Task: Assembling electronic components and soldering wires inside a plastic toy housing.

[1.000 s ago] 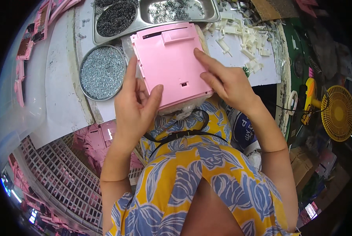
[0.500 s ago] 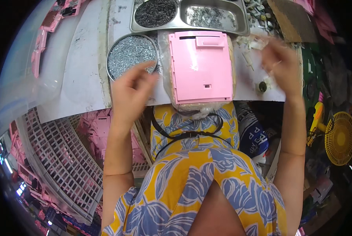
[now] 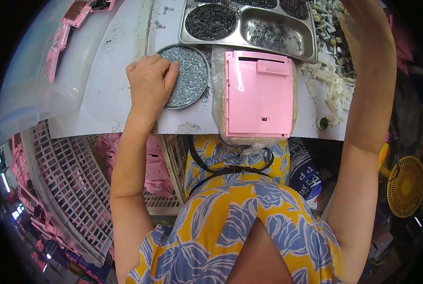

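My left hand [image 3: 151,83] is closed at the left rim of a round dish [image 3: 189,78] full of small silvery metal pieces. Its fingers curl in, so whatever may be in them is hidden. My right hand [image 3: 365,12] reaches far to the upper right, past a heap of small plastic parts; the top edge of the picture cuts off its fingers. Between my arms a pink plastic panel [image 3: 259,97] lies flat on a plastic-wrapped pad [image 3: 217,83]. It has a raised block near its far edge and a small rectangular hole near its close edge.
Behind the panel stands a metal compartment tray [image 3: 239,35] holding dark small parts. White plastic pieces [image 3: 332,85] and a small ring-shaped piece [image 3: 322,123] lie to the right. Below the table's left side are plastic crates [image 3: 67,189] with pink parts; a yellow fan [image 3: 406,186] stands at right.
My right hand has moved from beside the white pieces up and away to the far right. My left hand has curled closed beside the dish. The whole view has shifted slightly.
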{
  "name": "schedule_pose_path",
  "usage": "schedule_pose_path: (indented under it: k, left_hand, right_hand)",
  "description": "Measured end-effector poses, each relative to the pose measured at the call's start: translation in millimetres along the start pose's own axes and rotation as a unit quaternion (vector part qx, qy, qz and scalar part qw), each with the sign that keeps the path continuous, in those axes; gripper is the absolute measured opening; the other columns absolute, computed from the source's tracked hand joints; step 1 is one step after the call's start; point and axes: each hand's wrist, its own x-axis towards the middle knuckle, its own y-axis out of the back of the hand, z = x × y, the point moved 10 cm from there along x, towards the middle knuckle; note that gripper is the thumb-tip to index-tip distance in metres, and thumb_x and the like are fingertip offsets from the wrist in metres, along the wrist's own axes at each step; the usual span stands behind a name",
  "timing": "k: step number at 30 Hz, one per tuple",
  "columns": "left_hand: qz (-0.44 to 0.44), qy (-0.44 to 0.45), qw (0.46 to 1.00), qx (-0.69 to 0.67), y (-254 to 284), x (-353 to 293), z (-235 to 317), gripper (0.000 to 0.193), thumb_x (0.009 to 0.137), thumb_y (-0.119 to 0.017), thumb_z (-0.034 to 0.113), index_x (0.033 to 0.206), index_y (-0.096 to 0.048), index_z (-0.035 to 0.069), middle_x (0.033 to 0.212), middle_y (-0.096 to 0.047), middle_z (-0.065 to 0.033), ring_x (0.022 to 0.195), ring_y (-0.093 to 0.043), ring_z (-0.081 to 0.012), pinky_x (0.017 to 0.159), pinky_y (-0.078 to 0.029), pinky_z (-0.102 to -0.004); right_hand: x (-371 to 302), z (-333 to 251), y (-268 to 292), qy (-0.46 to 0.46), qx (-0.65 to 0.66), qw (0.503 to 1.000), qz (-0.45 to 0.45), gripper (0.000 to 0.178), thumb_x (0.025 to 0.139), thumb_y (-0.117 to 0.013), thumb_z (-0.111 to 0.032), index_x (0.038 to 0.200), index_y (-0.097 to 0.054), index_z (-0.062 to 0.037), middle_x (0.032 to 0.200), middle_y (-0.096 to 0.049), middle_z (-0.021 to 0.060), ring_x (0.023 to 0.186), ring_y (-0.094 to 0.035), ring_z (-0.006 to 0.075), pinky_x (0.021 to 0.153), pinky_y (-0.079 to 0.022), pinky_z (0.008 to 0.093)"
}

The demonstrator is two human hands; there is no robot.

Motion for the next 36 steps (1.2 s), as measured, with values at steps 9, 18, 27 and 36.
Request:
schedule_pose_path:
  k: [9, 18, 27, 36]
  left_hand:
    - [0.068, -0.1, 0.964, -0.236, 32.8, -13.1, 70.4, 0.009, 0.08, -0.076, 0.009, 0.087, -0.071, 0.007, 0.089, -0.071, -0.0072, 0.077, -0.064, -0.023, 0.078, -0.041, -0.0365]
    - [0.099, -0.237, 0.902, -0.347, 53.3, -41.9, 172.3, 0.022, 0.078, -0.078, 0.012, 0.099, -0.071, 0.009, 0.092, -0.072, -0.0015, 0.067, -0.058, -0.016, 0.072, -0.036, -0.0332]
    - [0.105, -0.269, 0.899, -0.33, 48.9, -42.5, 173.8, 0.022, 0.076, -0.08, 0.015, 0.095, -0.07, 0.009, 0.09, -0.07, -0.0009, 0.067, -0.057, -0.0161, 0.074, -0.037, -0.0342]
    - [0.116, -0.296, 0.888, -0.331, 46.9, -41.9, 184.6, 0.022, 0.075, -0.083, 0.019, 0.089, -0.069, 0.01, 0.085, -0.068, 0.0008, 0.067, -0.057, -0.0154, 0.072, -0.04, -0.0332]
  right_hand:
    - [-89.6, -19.6, -57.3, 0.039, 0.259, 0.965, 0.024, 0.038, 0.094, -0.055, -0.021, 0.126, -0.053, -0.0011, 0.078, -0.056, 0.0032, 0.068, -0.056, 0.0158, 0.073, -0.05, 0.0353]
    - [-151.1, -60.8, -69.6, 0.043, 0.304, 0.951, -0.025, 0.032, 0.095, -0.066, -0.036, 0.12, -0.052, -0.0203, 0.062, -0.05, -0.0079, 0.052, -0.048, 0.0085, 0.056, -0.045, 0.0277]
    - [-152.9, -52.2, -73.8, 0.023, 0.297, 0.954, -0.028, 0.029, 0.096, -0.067, -0.035, 0.116, -0.051, -0.0201, 0.061, -0.051, -0.0075, 0.052, -0.049, 0.008, 0.056, -0.045, 0.0276]
    - [-165.2, -46.5, -68.1, -0.042, 0.245, 0.968, 0.043, 0.026, 0.097, -0.065, -0.032, 0.112, -0.049, -0.0171, 0.061, -0.048, -0.0058, 0.052, -0.047, 0.0088, 0.057, -0.045, 0.0291]
